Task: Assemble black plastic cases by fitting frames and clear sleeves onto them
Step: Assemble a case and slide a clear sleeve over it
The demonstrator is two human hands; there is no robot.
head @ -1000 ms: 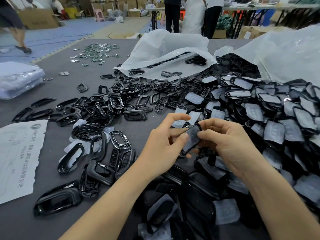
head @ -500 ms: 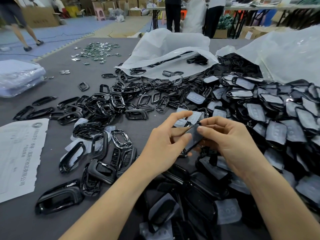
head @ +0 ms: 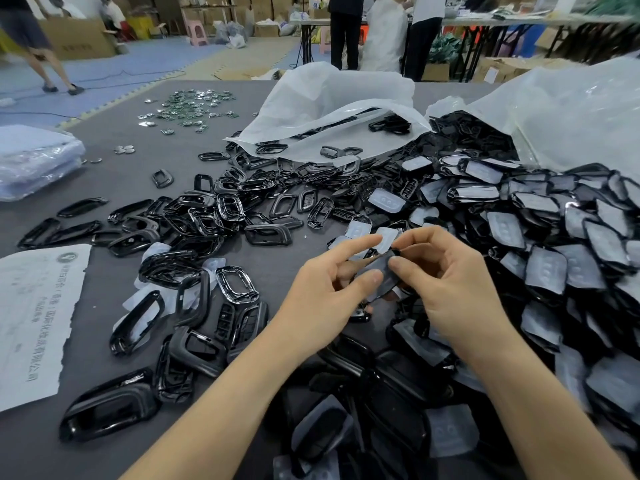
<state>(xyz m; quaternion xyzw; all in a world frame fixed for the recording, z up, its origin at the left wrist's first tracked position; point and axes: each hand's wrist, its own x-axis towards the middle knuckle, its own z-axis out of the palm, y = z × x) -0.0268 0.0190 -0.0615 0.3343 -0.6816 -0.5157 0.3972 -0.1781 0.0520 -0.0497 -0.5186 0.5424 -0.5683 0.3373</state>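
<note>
Left hand (head: 325, 292): pinches the black case (head: 379, 271) above the tabletop (head: 114, 178).
Right hand (head: 450, 282): pinches its upper edge.
Risk: it may slip into the pile (head: 554, 237) (glossy plastic), or the fit may seat crooked under uneven pressure.
</note>
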